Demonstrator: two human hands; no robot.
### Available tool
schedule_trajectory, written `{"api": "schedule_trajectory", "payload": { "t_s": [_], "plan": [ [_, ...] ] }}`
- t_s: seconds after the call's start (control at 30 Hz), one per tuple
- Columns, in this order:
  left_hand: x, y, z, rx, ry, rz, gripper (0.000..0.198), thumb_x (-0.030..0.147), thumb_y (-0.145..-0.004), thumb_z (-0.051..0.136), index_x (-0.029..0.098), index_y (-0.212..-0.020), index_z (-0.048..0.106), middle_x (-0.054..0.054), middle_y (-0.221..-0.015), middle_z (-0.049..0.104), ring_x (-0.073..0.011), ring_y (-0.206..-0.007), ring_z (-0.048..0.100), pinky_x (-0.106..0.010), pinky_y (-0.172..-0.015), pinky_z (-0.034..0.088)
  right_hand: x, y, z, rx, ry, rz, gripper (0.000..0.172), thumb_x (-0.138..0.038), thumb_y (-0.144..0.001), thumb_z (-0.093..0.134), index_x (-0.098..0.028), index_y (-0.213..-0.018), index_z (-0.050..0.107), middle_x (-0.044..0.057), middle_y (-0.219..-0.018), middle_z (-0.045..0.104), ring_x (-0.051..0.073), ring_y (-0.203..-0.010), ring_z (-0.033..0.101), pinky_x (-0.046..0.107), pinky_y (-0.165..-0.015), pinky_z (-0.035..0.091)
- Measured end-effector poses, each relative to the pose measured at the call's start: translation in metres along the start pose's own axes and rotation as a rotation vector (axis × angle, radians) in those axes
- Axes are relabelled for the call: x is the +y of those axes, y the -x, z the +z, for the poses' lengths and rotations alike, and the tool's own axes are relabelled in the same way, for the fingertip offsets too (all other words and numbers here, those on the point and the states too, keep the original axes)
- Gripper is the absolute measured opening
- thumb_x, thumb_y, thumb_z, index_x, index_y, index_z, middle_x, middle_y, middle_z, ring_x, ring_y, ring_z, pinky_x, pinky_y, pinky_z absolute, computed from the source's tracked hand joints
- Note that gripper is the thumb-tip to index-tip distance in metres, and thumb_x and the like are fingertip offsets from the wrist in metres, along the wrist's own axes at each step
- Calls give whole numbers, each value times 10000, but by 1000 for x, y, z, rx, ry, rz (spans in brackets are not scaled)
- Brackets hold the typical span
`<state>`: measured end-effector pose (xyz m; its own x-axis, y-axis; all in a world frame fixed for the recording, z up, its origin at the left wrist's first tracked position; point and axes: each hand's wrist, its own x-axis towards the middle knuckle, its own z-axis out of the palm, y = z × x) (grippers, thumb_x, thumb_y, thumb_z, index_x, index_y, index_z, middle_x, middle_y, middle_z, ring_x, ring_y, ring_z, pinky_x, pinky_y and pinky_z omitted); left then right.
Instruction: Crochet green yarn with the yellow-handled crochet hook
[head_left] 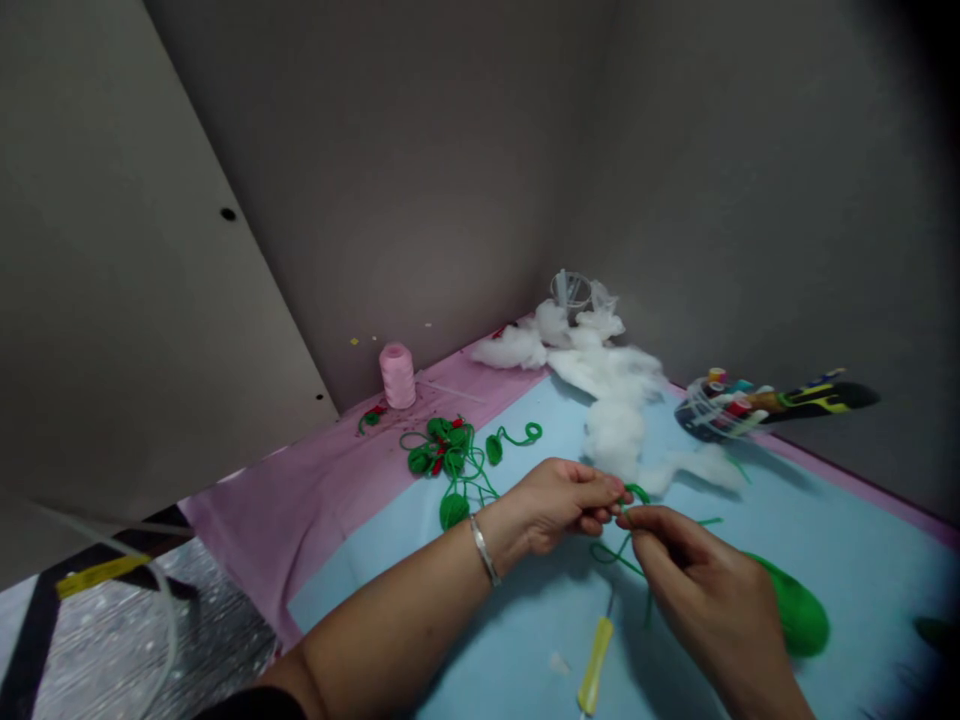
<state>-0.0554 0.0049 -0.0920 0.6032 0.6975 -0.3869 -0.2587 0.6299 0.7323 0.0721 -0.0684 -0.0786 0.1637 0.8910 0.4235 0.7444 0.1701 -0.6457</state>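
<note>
My left hand (pixel 559 502) and my right hand (pixel 694 580) meet over the light blue sheet (pixel 840 540), fingertips pinched together on a strand of green yarn (pixel 626 545). The strand loops down between the hands and trails toward a green yarn ball (pixel 799 612) just right of my right hand. A silver bracelet (pixel 485 550) circles my left wrist. A yellow-handled crochet hook (pixel 596 665) lies on the sheet below the hands, untouched.
Small green crocheted pieces with red bits (pixel 448 460) lie left of the hands. White stuffing (pixel 611 385) spreads along the back. A pink thread spool (pixel 397 375) stands on the pink cloth (pixel 300 500). A basket of thread spools (pixel 724 405) sits at right.
</note>
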Motion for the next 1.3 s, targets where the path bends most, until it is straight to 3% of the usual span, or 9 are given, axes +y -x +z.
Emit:
{"api": "schedule_trajectory", "payload": {
  "t_s": [0.13,0.23,0.43,0.57,0.73,1.07,1.3],
  "plan": [
    [5,2,-3,-28,7,14,549,594,-520,874,115,-700,677,10,-598,567,-59,-546,457,-216,-529,319,2,-2,-4,27,-27,64,250,-352,-751,526,-236,-639,716,-18,-604,708,122,-420,608,183,-411,452],
    [7,5,-3,-39,5,23,629,669,-490,851,110,-735,698,9,-606,575,-65,-569,477,-220,-542,333,1,-3,-5,38,-26,99,244,-356,-726,535,-228,-635,722,-22,-543,673,116,-378,569,182,-384,428],
    [9,9,-5,-71,-87,72,636,364,-223,983,139,-751,708,47,-634,622,-78,-605,531,-252,-654,402,-6,-6,-7,31,-15,110,245,-364,-711,543,-223,-623,723,-30,-493,636,114,-364,554,179,-378,418],
    [8,7,-6,-45,-150,125,546,439,-305,958,139,-656,667,39,-644,625,-84,-630,514,-267,-687,386,-8,-7,-9,42,-1,70,240,-345,-720,538,-227,-620,722,-42,-484,633,104,-352,549,167,-365,402],
    [2,5,-4,-50,-199,82,496,452,-381,934,138,-650,660,48,-611,579,-80,-618,453,-260,-633,309,-11,-6,-9,63,46,-33,254,-307,-729,509,-231,-614,722,-46,-517,658,97,-378,581,165,-406,420],
    [-5,8,1,-37,-88,70,481,472,-374,901,139,-608,644,56,-530,537,-54,-519,376,-268,-560,225,-12,0,-7,44,140,-215,265,-240,-796,475,-228,-602,655,-70,-486,585,70,-365,537,191,-423,386],
    [2,5,-3,0,-104,96,484,438,-368,921,142,-634,645,44,-578,578,-60,-550,419,-262,-572,259,-8,-3,-8,-37,108,-202,241,-261,-780,470,-218,-653,670,-70,-493,599,71,-345,531,172,-389,389]
  ]
}}
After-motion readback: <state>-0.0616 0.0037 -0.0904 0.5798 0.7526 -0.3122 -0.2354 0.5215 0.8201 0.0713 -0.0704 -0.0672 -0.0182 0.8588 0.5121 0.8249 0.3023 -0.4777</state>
